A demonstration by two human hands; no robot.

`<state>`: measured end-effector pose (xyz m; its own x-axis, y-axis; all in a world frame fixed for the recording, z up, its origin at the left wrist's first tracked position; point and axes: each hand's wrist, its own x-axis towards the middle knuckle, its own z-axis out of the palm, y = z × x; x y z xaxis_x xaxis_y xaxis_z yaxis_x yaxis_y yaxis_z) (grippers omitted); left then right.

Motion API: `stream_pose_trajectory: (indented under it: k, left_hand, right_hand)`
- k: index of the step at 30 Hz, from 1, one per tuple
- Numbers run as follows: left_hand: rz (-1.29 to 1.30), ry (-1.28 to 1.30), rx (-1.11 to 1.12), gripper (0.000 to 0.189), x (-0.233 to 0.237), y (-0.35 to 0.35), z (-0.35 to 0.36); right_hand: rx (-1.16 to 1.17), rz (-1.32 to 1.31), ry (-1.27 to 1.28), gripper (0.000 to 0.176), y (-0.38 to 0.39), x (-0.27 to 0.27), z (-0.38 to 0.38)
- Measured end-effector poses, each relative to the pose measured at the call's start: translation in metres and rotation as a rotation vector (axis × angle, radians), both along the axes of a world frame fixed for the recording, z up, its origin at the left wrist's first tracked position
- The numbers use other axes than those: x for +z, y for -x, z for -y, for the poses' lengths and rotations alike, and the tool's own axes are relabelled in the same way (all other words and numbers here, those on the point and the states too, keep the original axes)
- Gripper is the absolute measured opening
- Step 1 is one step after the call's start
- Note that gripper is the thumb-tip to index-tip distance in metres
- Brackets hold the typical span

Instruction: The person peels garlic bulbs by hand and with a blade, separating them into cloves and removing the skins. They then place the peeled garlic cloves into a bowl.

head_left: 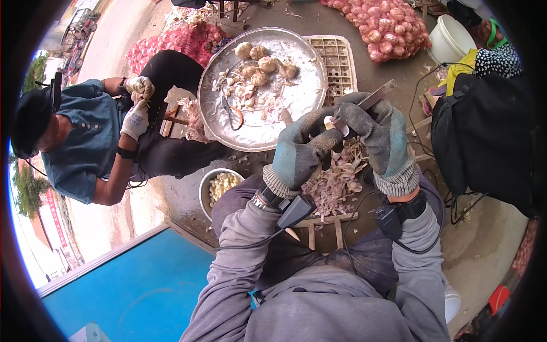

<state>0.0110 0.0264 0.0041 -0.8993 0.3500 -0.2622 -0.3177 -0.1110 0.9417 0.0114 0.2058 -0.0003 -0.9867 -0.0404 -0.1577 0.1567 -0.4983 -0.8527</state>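
Observation:
My left hand [302, 149], in a grey and teal work glove, is closed around a pale garlic clove [329, 122] with some reddish skin on it. My right hand [388, 141], gloved the same way, grips a small knife [377, 96]; its flat metal end sticks out above the fingers. The knife's blade meets the clove between both hands. Just beyond them stands a round metal tray [268, 142] bearing several whole garlic bulbs [266, 64], loose cloves and skins. Scissors [227, 104] with an orange handle lie on it too.
Garlic skins [336, 182] are heaped below my hands. A bowl of peeled cloves [223, 185] stands left of my knee. A co-worker [85, 131] in white gloves sits at left. Net sacks of garlic [387, 31], a white bucket [450, 40] and a black bag [484, 137] stand around.

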Motion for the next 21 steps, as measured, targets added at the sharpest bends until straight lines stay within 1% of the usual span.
stream_pose_trajectory:
  k: [1,2,4,5,7,8,9,11,12,13,14,15,16,17,19,20,21]
  left_hand:
    - [-0.030,0.044,-0.027,0.039,0.000,0.000,0.000]
    - [-0.029,0.044,-0.028,0.039,0.000,0.000,0.001]
    - [0.028,-0.117,0.009,0.036,-0.002,0.000,0.002]
    - [0.028,-0.117,0.009,0.036,0.001,0.000,0.001]
    - [0.111,-0.106,0.047,0.031,0.010,0.000,-0.002]
    - [0.111,-0.107,0.049,0.031,0.008,0.000,-0.003]
    - [0.087,-0.086,0.070,0.029,0.003,0.001,-0.005]
    - [0.064,-0.065,0.093,0.027,-0.006,0.001,-0.006]
    - [0.022,-0.034,0.095,0.025,-0.011,0.001,-0.005]
    - [-0.020,-0.003,0.097,0.024,-0.014,0.001,-0.005]
    - [-0.019,-0.002,0.098,0.024,-0.014,0.001,-0.005]
    - [-0.072,0.064,0.101,0.024,-0.014,0.001,-0.006]
    - [-0.126,0.130,0.104,0.024,-0.014,0.001,-0.006]
    - [-0.124,0.130,0.105,0.024,-0.015,0.000,-0.006]
    - [-0.200,0.201,0.121,0.026,-0.018,0.000,-0.007]
    - [-0.200,0.200,0.122,0.026,-0.019,0.000,-0.008]
    - [-0.269,0.254,0.139,0.027,-0.019,0.000,-0.009]
  right_hand:
    - [0.055,0.037,0.110,0.028,0.000,-0.001,-0.002]
    - [0.055,0.037,0.111,0.028,-0.001,0.001,-0.002]
    - [0.029,-0.017,-0.146,0.031,-0.003,0.004,-0.001]
    - [0.029,-0.017,-0.146,0.031,-0.003,0.001,-0.003]
    - [-0.100,-0.009,-0.150,0.034,-0.001,-0.008,-0.011]
    - [-0.106,0.050,-0.088,0.036,0.001,-0.001,-0.015]
    - [-0.104,0.050,-0.089,0.036,0.002,0.000,-0.017]
    - [-0.086,0.026,-0.200,0.035,0.004,0.000,-0.018]
    - [-0.095,-0.048,-0.308,0.035,0.001,0.000,-0.009]
    - [-0.094,-0.048,-0.307,0.035,-0.001,-0.001,-0.005]
    - [-0.052,-0.043,-0.087,0.037,-0.002,-0.001,-0.002]
    - [-0.011,-0.037,0.133,0.040,-0.003,0.001,0.003]
    - [-0.050,0.043,0.042,0.046,-0.005,0.005,0.009]
    - [-0.050,0.045,0.042,0.046,-0.006,0.004,0.010]
    - [-0.076,0.014,-0.051,0.046,-0.005,-0.001,0.011]
    - [-0.076,0.015,-0.051,0.046,-0.005,-0.005,0.011]
    - [-0.061,-0.005,0.086,0.042,-0.004,-0.008,0.012]
